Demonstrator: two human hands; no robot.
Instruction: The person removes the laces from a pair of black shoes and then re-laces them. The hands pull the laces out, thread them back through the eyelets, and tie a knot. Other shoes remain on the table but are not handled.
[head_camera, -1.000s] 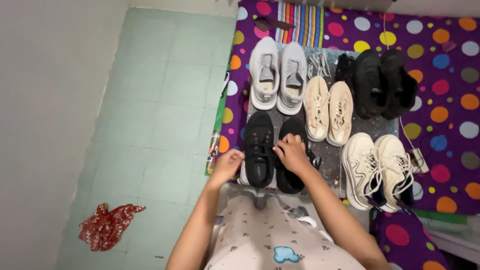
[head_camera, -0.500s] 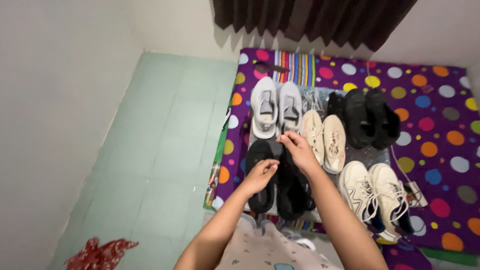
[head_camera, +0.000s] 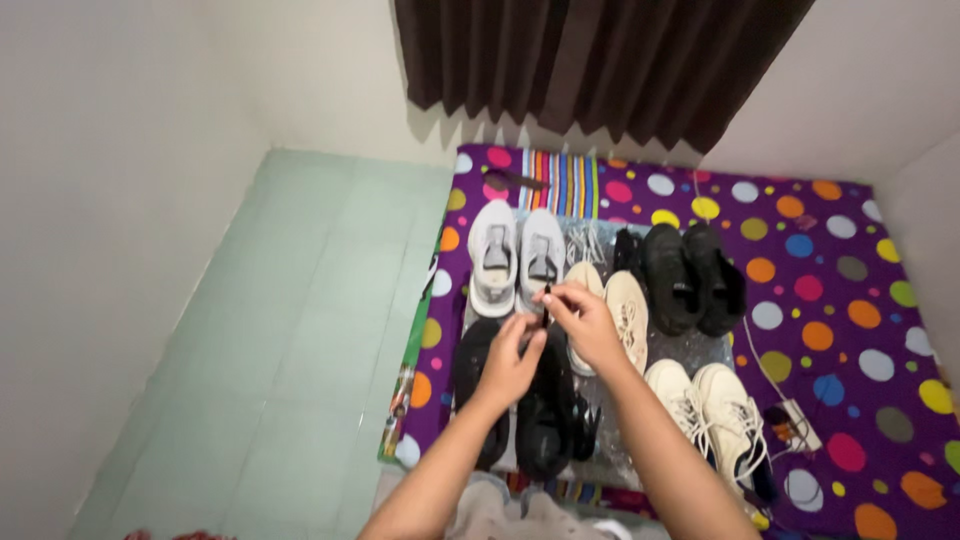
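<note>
Left hand (head_camera: 510, 362): raised over the black shoes (head_camera: 520, 400), fingers curled inward with the tips pinched on the lower part of a black lace (head_camera: 546, 318). Whether the lace runs on down to the shoes cannot be told.

Right hand (head_camera: 585, 325): just beside the left and touching it at the fingertips; thumb and forefinger closed on the upper end of the same lace, which stands nearly upright between the two hands.

Black shoes: one pair, side by side, toes away from the person, at the near left of a shiny silver sheet (head_camera: 700, 352); partly hidden by both hands and forearms.

Grey shoes (head_camera: 517, 256): one pair, directly beyond the black pair.

Beige shoes (head_camera: 625, 315): one pair, right of the grey ones; the left shoe largely behind the right hand.

Black boots (head_camera: 692, 276): one pair, far right of the sheet.

Cream sneakers (head_camera: 715, 418): one pair, near right, laced, close beside the right forearm.

Mattress (head_camera: 840, 300): purple with coloured dots, carrying the sheet and all the shoes.

Cable (head_camera: 775, 385): white, lying on the mattress right of the cream sneakers.

Floor (head_camera: 290, 330): pale green tile, left of the mattress.

Curtain (head_camera: 600, 60): dark, hanging on the far wall.
</note>
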